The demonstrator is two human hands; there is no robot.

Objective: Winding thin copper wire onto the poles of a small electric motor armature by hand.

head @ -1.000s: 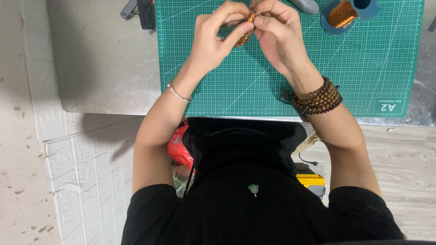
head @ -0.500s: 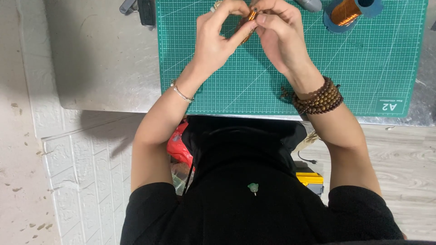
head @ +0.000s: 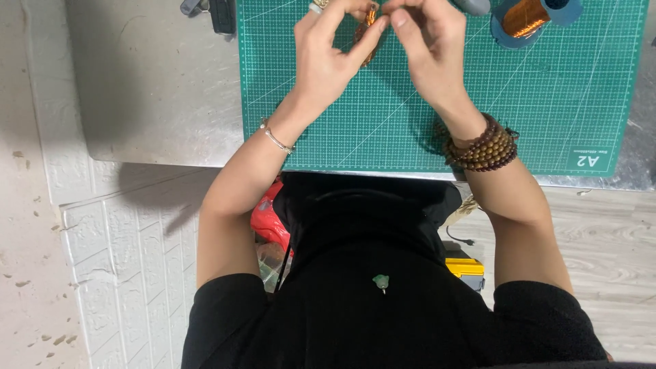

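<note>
Currently on record, head view, one moment.

- Left hand (head: pixel 328 61): raised over the green cutting mat (head: pixel 410 130), thumb and forefinger closed in a pinch on a small copper-coloured wound piece (head: pixel 369 31). Silver bangle (head: pixel 277 140) at the wrist.
- Right hand (head: pixel 430 48): just beside the left, fingertips curled in and meeting the same piece from the other side. Pinched shut as far as visible; exact contact partly hidden behind the fingers. Stacked brown bead bracelets (head: pixel 482 147) at the wrist.
- Copper-coloured wound piece: held between both sets of fingertips, off the mat, close to the upper edge of view.
- Blue spool of copper wire (head: pixel 526 17): lying on the mat, beyond the right hand, apart from it, partly cut off by the edge.
- Dark tool (head: pixel 222 14): on the grey metal table (head: pixel 157 89), just left of the mat, untouched.

Change against a second ago: slight. Hands, piece, spool and mat all shifted together toward the top of view, so more a dip of the head than a move of the hands. Two-handed pinch as before; piece not set down, spool not taken up.

Reading of that, as a judgement: fine fingertip work on the piece continuing, with no new stage entered.
</note>
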